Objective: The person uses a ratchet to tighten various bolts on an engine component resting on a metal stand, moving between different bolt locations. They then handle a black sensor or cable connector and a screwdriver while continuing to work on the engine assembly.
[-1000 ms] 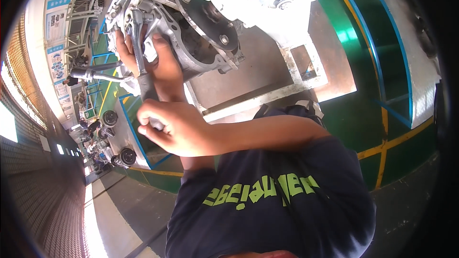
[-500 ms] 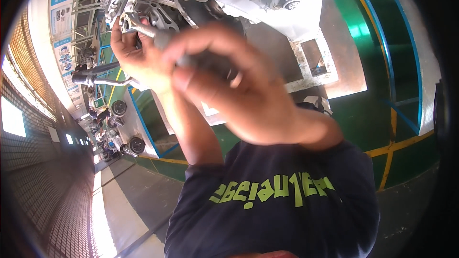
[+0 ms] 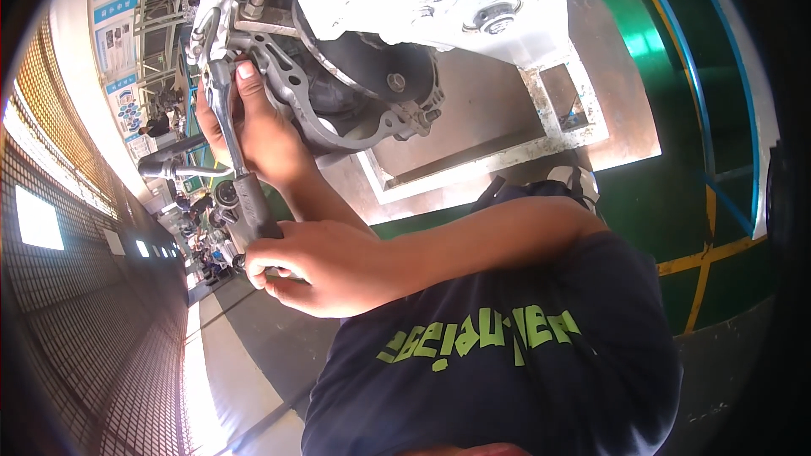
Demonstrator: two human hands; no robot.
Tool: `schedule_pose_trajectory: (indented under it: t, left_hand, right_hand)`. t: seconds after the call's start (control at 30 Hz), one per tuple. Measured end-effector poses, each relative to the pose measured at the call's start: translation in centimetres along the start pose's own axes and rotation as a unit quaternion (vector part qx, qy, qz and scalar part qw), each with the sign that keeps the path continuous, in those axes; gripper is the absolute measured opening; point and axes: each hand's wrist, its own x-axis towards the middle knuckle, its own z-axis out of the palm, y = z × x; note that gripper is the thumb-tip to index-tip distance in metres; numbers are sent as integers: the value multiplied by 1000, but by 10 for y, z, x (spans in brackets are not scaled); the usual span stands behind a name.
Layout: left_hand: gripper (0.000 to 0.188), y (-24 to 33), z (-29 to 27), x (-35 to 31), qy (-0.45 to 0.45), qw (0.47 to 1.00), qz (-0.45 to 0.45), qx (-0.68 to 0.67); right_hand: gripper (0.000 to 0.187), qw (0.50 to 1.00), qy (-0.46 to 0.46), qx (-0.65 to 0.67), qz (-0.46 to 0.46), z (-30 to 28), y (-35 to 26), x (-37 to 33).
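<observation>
A ratchet wrench with a steel shaft [image 3: 224, 105] and a grey handle [image 3: 253, 205] lies lengthwise between my hands, its head against the edge of a metal machine housing [image 3: 296, 97]. My left hand [image 3: 269, 143] is closed around the head end, thumb up beside the housing, with the other fingers partly hidden behind the shaft. My right hand [image 3: 325, 266] is curled over the lower end of the handle, fingers bent round it. Whatever the wrench head sits on is hidden.
A white-painted block [image 3: 422, 0] with round fittings rises beyond the housing. Below it stands a worn white metal frame [image 3: 473, 160]. A black bar [image 3: 173, 160] juts out at the left. Blue rails [image 3: 688, 59] edge the right side; a mesh wall [image 3: 76, 287] runs along the left.
My right hand, blurred before in front of my left forearm, has swung down and left to the handle end. The wrench handle now points down toward me. My left hand stays near the housing.
</observation>
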Motion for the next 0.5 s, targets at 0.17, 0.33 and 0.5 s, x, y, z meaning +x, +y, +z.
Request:
schedule_pose_trajectory:
  t: [0.17, 0.33, 0.5]
  left_hand:
    - [40, -15, -7, 10, 22, 999, 25, 12]
    - [48, 0, 3, 6, -6, 997, -73, -37]
    - [42, -17, -3, 6, -17, 999, -1, -30]
  right_hand:
    - [18, 998, -21, 65, 4, -63, -36, 0]
    - [15, 951, 244, 138, -127, -91, -35, 24]
    - [16, 960, 187, 135, -160, -36, -11, 11]
